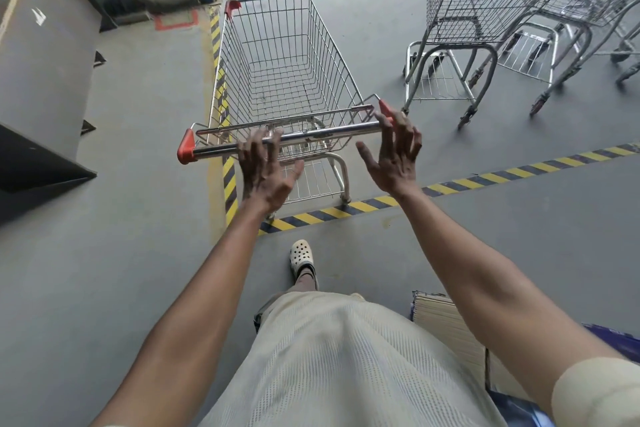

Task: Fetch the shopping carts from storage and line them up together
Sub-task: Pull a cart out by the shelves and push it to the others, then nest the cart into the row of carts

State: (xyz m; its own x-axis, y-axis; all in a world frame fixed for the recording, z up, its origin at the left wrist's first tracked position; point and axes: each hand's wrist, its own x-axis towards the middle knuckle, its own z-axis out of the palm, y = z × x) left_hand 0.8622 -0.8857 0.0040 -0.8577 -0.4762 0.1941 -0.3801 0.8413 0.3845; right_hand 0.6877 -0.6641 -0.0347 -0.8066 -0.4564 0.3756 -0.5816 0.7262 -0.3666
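A single wide camera sits on the person's head, facing forward and steeply down, near the shopping cart (287, 87) just ahead on the floor (138, 218)

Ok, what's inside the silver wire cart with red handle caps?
Nothing visible in the silver wire cart; grey floor shows through. Left hand and handle cover its near end.

shop cart-storage bay, grey concrete floor (104, 253), yellow-black hazard tape (485, 178), wire shopping carts (485, 0) nested, grass beyond the doorway

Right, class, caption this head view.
Open left hand and right hand at the handle of an empty cart, nested carts beside.
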